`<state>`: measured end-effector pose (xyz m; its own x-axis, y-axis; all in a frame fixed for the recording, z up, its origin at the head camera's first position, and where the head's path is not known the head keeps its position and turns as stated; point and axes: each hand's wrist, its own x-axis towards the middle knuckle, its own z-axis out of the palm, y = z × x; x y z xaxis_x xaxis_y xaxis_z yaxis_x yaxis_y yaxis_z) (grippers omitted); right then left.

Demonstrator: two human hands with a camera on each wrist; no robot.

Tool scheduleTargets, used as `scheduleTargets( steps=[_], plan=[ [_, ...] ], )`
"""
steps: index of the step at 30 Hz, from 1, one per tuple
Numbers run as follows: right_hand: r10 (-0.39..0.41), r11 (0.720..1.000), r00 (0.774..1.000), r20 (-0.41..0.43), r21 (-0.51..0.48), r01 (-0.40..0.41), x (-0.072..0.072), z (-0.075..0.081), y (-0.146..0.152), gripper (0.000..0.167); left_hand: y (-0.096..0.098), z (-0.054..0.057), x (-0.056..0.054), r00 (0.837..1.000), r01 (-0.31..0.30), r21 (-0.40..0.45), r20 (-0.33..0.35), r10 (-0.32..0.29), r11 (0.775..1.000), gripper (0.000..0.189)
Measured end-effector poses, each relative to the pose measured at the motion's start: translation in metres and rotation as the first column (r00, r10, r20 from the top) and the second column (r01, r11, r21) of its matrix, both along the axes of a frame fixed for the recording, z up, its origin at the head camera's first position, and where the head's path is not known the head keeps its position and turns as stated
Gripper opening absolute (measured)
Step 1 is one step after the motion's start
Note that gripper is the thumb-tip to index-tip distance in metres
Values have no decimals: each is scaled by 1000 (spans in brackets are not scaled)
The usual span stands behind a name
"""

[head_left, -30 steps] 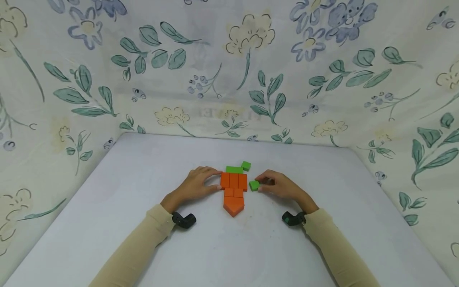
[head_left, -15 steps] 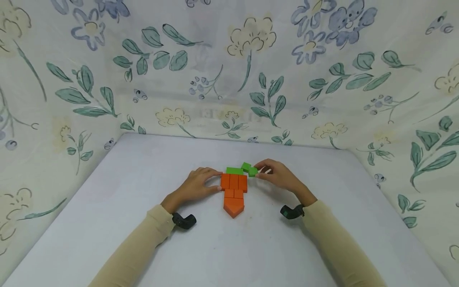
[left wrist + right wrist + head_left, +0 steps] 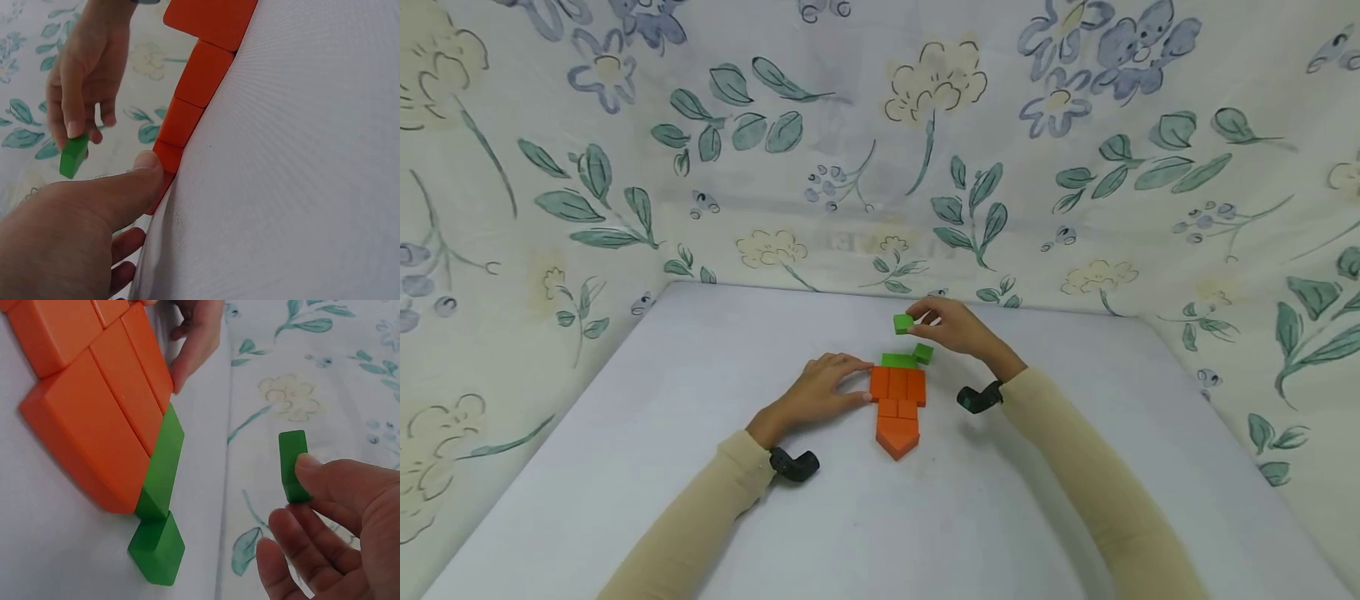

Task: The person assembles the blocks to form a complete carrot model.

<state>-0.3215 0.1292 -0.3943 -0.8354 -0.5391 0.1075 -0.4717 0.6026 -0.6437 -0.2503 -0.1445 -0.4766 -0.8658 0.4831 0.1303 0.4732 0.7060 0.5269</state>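
Note:
Several orange blocks [image 3: 897, 385] lie edge to edge on the white table, forming a shape with a pointed near end. A flat green block [image 3: 899, 361] lies along their far edge, and a small green block [image 3: 923, 354] sits turned at its right corner. My left hand [image 3: 820, 390] rests at the left side of the orange blocks, thumb and index finger touching the leftmost one; its other fingers are partly hidden in the left wrist view. My right hand [image 3: 951, 325] pinches another small green block [image 3: 292, 464] between thumb and fingers, raised above the table beyond the arrangement.
The white table [image 3: 850, 533] stretches around the blocks. A flowered cloth [image 3: 850, 167] hangs behind it and along both sides. Each wrist bears a black device, the left one [image 3: 795, 465] and the right one [image 3: 980, 398].
My right hand has carried its green block from the right of the orange blocks, past the turned green block, to beyond the far edge. The left hand stays in place.

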Motion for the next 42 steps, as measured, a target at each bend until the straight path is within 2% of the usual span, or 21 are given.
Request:
scheduleTargets(
  steps=[9, 15, 19, 24, 31, 38, 42],
  plan=[
    [3, 995, 999, 49, 97, -8, -20, -5, -26, 34, 0, 5, -2, 999, -9, -21, -35, 8, 1000, 57],
    [4, 987, 992, 123, 159, -23, -22, -18, -40, 33, 1, -1, -1, 1000, -8, -16, -9, 8, 1000, 57],
    [44, 968, 991, 130, 238, -74, -23, -28, -45, 33, 2, -6, 1, 1000, -2, -18, -8, 2, 1000, 57],
    [60, 947, 990, 131, 305, -98, -27, -32, -47, 34, 2, -6, 2, 1000, -9, -33, -23, 8, 999, 57],
    [57, 948, 991, 120, 305, -92, -29, -31, -51, 36, 0, 0, 3, 999, -4, -16, -36, 3, 1000, 56],
    [28, 954, 994, 107, 293, -58, -28, -32, -56, 28, -1, -2, 2, 999, 1, -11, -40, -1, 1000, 56],
    [39, 952, 994, 101, 298, -68, -28, -32, -56, 24, 0, -3, 1, 999, 0, -22, -34, 0, 1000, 57]
  ],
)
